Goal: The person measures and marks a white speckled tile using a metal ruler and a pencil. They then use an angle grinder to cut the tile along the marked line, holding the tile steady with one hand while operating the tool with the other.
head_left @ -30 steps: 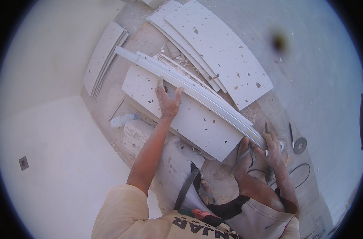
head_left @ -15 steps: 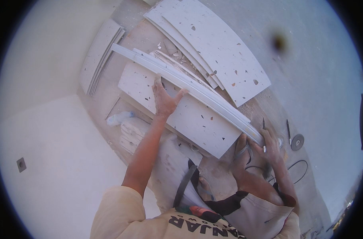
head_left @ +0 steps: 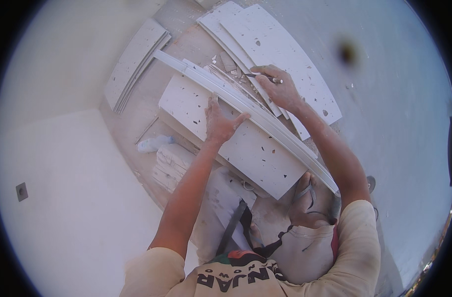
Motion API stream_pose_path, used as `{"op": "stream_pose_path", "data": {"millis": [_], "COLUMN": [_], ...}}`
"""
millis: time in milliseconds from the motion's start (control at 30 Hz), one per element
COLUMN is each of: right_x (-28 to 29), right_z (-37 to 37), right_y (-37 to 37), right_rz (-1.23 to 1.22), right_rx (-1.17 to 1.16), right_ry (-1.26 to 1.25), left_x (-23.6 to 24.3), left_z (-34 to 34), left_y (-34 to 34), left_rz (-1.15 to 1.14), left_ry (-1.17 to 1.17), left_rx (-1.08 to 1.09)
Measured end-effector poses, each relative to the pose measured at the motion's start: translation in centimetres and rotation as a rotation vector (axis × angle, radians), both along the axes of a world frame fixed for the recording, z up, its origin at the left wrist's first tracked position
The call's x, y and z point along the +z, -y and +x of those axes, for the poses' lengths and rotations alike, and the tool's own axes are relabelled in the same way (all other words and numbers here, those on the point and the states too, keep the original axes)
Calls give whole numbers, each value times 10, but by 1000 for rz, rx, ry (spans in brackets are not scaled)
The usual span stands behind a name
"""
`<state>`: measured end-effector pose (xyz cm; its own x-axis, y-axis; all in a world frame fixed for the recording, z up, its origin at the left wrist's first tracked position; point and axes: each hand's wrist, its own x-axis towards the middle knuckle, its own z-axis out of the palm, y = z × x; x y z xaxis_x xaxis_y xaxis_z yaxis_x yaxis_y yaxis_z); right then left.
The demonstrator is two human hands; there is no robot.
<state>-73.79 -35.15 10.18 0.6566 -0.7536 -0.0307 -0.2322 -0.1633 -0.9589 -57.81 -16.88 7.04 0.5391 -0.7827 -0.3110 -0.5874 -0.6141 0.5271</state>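
Observation:
A long pale metal straightedge (head_left: 265,123) lies slantwise over a white slab with dark chips (head_left: 201,111). My left hand (head_left: 221,123) is on the slab, its thumb and fingers spread with the tips against the straightedge's near side. Beyond the straightedge, my right hand (head_left: 280,90) is closed around a pen (head_left: 274,79), dark tip pointing left. It is over the edge of the far stack of chipped slabs (head_left: 285,54). Its palm and some fingers are hidden.
More slabs (head_left: 136,59) are stacked at the far left, by the white wall (head_left: 77,198). A clear plastic bottle (head_left: 155,143) lies near my left forearm. Rubble (head_left: 229,62) is strewn between the stacks. My sandalled foot (head_left: 302,193) is by the straightedge's near end.
My right hand has left the straightedge's near end and moved forward and left, carrying the pen over to the far side. My left hand stays against the straightedge; the view has shifted slightly.

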Motion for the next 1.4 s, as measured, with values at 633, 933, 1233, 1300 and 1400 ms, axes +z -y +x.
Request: {"op": "stream_pose_path", "data": {"millis": [633, 933, 1233, 1300, 1400], "right_x": [-71, -66, -44, -41, -30], "right_z": [272, 260, 174, 147, 105], "right_y": [12, 15, 15, 13, 7], "right_rz": [-57, -189, -128, -130, -113], "right_rx": [42, 72, 211, 235, 272], "right_ry": [24, -4, -116, -145, -171], "left_x": [1, -1, 1, 2, 6], "left_z": [0, 0, -2, -4, -2], "left_y": [-2, 0, 0, 2, 2], "left_rz": [47, 57, 52, 57, 86], "left_ry": [26, 40, 9, -22, -9], "left_rx": [-58, -79, -47, -22, -20]}}
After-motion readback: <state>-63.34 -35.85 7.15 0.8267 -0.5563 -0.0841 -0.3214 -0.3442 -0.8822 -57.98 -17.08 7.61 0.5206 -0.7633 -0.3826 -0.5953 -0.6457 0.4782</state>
